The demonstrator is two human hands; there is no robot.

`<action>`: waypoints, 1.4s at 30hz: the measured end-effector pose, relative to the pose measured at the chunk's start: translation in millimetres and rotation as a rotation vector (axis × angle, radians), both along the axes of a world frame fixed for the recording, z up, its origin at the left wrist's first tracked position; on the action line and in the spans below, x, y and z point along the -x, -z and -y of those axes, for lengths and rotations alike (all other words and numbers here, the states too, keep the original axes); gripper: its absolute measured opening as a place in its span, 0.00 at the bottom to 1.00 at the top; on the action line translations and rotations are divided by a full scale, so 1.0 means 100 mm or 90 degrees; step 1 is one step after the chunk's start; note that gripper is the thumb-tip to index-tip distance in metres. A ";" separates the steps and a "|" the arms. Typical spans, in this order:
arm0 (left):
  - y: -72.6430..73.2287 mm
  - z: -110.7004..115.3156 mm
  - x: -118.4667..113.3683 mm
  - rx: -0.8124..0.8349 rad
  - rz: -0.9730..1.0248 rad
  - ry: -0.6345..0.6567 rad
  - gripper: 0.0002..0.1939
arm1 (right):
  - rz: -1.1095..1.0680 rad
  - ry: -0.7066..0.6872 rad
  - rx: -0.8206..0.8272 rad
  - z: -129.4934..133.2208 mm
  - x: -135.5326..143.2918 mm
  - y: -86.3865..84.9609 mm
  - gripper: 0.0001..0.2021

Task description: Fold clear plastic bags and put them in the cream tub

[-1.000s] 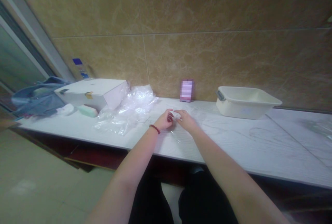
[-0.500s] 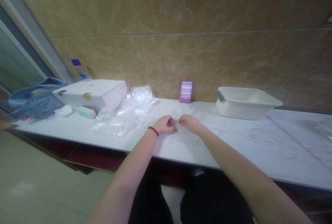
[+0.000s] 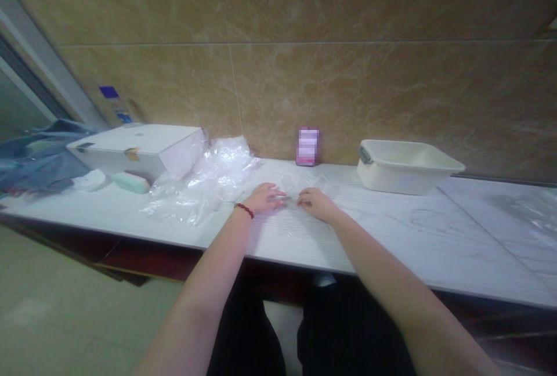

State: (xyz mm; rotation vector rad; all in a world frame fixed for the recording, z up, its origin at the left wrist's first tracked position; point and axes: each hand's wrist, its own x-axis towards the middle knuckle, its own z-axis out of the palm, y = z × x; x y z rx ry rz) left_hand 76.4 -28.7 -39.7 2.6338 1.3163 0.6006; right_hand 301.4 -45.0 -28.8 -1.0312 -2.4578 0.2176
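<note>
My left hand (image 3: 264, 199) lies low over the white tabletop (image 3: 278, 242), fingers stretched out and apart, with a red beaded bracelet on the wrist. Facing it, my right hand (image 3: 317, 203) has its thumb and fingertips pinched together at a thin clear plastic bag (image 3: 328, 184). The bag is see-through and spreads faintly on the table around both hands, so its edges are hard to make out. A small gap separates the two hands.
Crumpled clear plastic (image 3: 226, 161) lies left of my hands, beside a white box (image 3: 139, 138) and a pale green and white block (image 3: 130, 183). A phone-like object (image 3: 307, 147) leans on the wall. At right stands a cream basin (image 3: 391, 176); more clear plastic (image 3: 537, 210) lies beyond.
My left hand's curled fingers have straightened and spread. My right hand stays pinched close to the same spot. The whole view has shifted slightly.
</note>
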 end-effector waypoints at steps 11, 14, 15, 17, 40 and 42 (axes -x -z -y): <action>0.00 0.00 -0.05 0.099 -0.046 -0.028 0.20 | 0.017 0.024 0.009 -0.01 -0.05 0.03 0.10; 0.00 -0.01 -0.04 0.121 -0.051 -0.046 0.23 | 0.026 0.045 0.014 0.00 -0.09 0.01 0.10; 0.00 -0.01 -0.04 0.125 -0.050 -0.053 0.23 | 0.031 0.051 0.019 0.00 -0.10 0.01 0.10; -0.01 -0.01 -0.03 0.131 -0.048 -0.061 0.24 | 0.040 0.069 0.033 0.00 -0.13 -0.01 0.11; -0.06 -0.08 0.09 0.107 -0.010 -0.018 0.27 | 0.072 0.329 0.170 -0.22 -0.45 -0.16 0.15; -0.07 -0.08 0.06 0.052 0.038 -0.013 0.23 | 0.086 0.418 0.160 -0.34 -0.62 -0.23 0.14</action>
